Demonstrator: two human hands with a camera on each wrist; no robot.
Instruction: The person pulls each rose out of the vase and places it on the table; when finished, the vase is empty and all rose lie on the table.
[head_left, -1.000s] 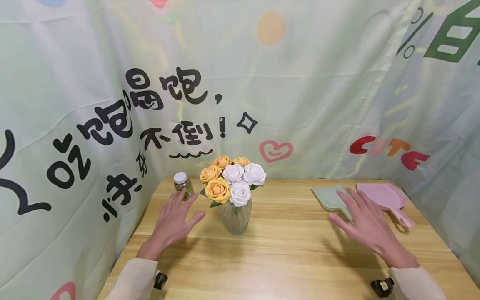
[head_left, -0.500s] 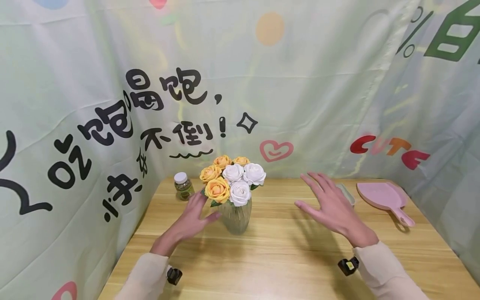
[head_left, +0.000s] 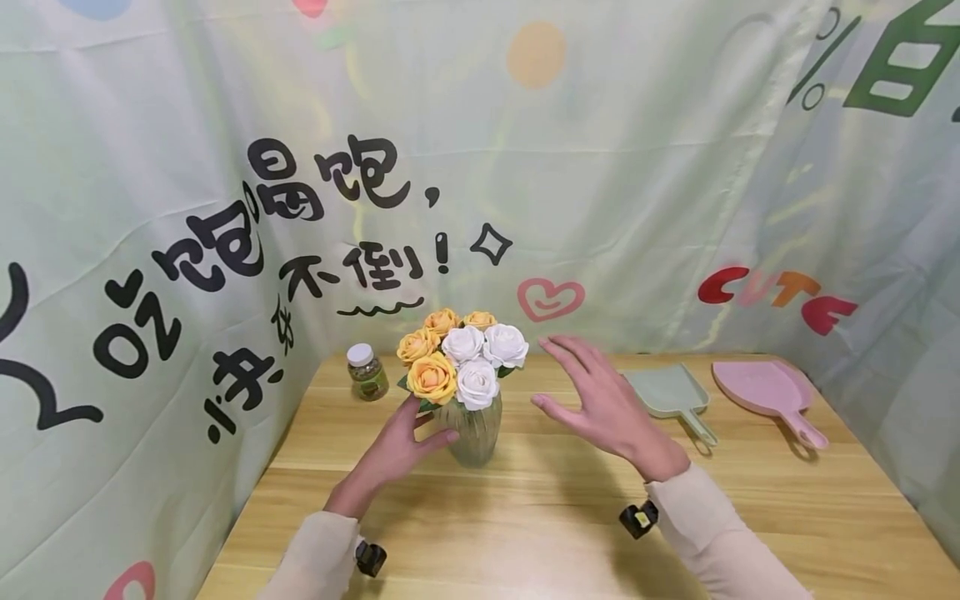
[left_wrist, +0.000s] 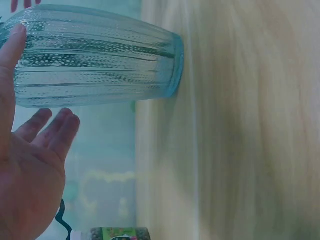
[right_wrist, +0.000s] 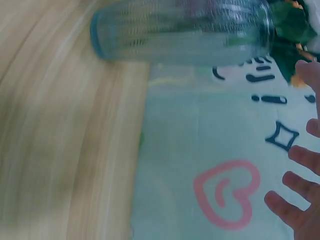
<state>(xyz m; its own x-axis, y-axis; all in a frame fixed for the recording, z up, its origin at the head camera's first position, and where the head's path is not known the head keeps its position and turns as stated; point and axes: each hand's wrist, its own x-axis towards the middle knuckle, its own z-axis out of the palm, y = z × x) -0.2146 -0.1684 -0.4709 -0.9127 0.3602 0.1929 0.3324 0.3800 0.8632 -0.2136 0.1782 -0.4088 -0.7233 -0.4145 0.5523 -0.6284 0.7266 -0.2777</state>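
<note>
- The clear, ribbed glass vase (head_left: 477,433) is standing upright on the pale wood-grain desk (head_left: 525,533), holding a bunch of orange and white roses (head_left: 461,354).
- Here comes the step in hand, by the look of it: both hands are closing in on the vase from either side.
- The left hand (head_left: 393,450) is getting there first, thumb and fingers spreading about the vase's left side; whether skin is touching glass, I cannot tell.
- The right hand (head_left: 611,408) is hanging apart, fingers wide open and holding nothing, just beside the white blooms.
- The next move seems to be calling for the right fingers lowering to the glass, clear of the petals, and both hands pressing evenly.
- Since a second ago, the left hand has been swinging away from the white-lidded jar (head_left: 367,375), and the right has been sweeping inward, uncovering the pale green scoop-shaped pan (head_left: 667,389); the vase is staying put.
</note>
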